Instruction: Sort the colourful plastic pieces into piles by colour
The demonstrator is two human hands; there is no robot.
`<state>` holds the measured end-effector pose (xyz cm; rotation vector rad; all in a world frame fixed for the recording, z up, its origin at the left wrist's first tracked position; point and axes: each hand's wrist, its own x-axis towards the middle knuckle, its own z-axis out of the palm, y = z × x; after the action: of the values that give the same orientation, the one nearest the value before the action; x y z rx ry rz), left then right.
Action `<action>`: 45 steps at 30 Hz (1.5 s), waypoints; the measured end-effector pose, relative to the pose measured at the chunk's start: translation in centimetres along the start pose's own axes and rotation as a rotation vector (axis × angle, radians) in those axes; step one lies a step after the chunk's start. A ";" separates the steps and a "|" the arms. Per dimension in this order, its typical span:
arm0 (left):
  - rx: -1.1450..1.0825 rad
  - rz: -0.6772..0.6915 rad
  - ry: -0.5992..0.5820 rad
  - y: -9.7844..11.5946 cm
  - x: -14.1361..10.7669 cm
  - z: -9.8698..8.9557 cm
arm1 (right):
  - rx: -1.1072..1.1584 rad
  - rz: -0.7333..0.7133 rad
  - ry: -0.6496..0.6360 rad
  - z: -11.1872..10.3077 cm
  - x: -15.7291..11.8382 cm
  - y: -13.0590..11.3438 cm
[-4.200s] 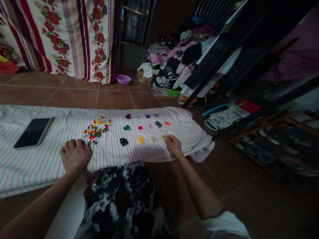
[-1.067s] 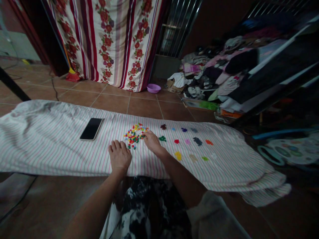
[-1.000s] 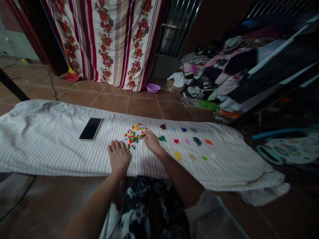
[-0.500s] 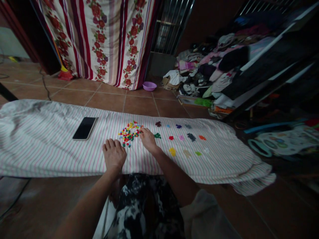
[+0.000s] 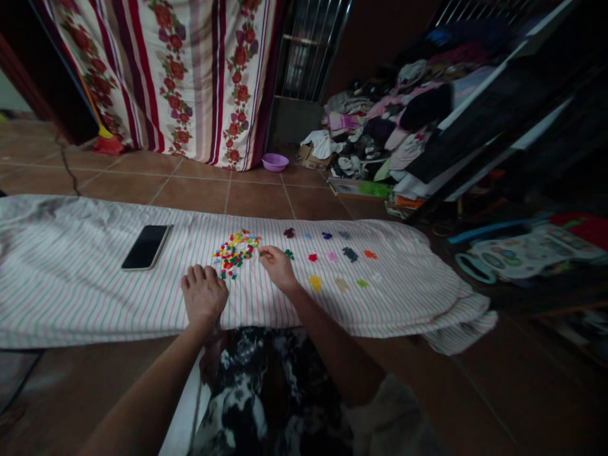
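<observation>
The grip of the right hand (image 5: pixel 279 267) is pressing thumb and forefinger together at the right side of a mixed heap of tiny coloured pieces (image 5: pixel 235 248); whether a piece is sitting between the tips, I cannot tell. The heap is lying around the middle of the cloth-covered table (image 5: pixel 266 313), nearer the far edge. The left hand (image 5: pixel 205 294) is resting palm down toward the front edge, fingers slightly parted, just beside the heap. Dark green pieces (image 5: pixel 289 254) are showing partly behind the right hand. Single-colour groups are running in rows toward the right end: brown pieces (image 5: pixel 289 233) near the far edge, red pieces (image 5: pixel 312 258) midway, yellow pieces (image 5: pixel 315 282) nearer the front. A phone (image 5: pixel 146 247) is lying toward the left end.
</observation>
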<state>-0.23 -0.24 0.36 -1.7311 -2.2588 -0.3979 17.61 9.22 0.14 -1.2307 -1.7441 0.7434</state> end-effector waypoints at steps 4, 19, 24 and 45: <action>0.008 0.005 0.006 -0.1 -0.1 0.1 | -0.057 -0.001 0.038 -1.3 -1.2 0.2; 0.030 0.008 -0.006 -0.1 -0.2 0.2 | -0.278 0.047 0.200 -8.4 -3.1 2.3; 0.057 0.004 0.008 -0.1 -0.1 0.5 | -0.361 0.112 0.192 -9.0 -1.5 3.5; 0.070 0.010 0.032 0.0 0.0 0.5 | -0.627 0.176 -0.023 -7.1 0.5 3.4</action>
<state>-0.25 -0.07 -0.15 -1.6885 -2.2140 -0.3378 25.35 10.78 0.74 -1.8122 -1.9794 0.3018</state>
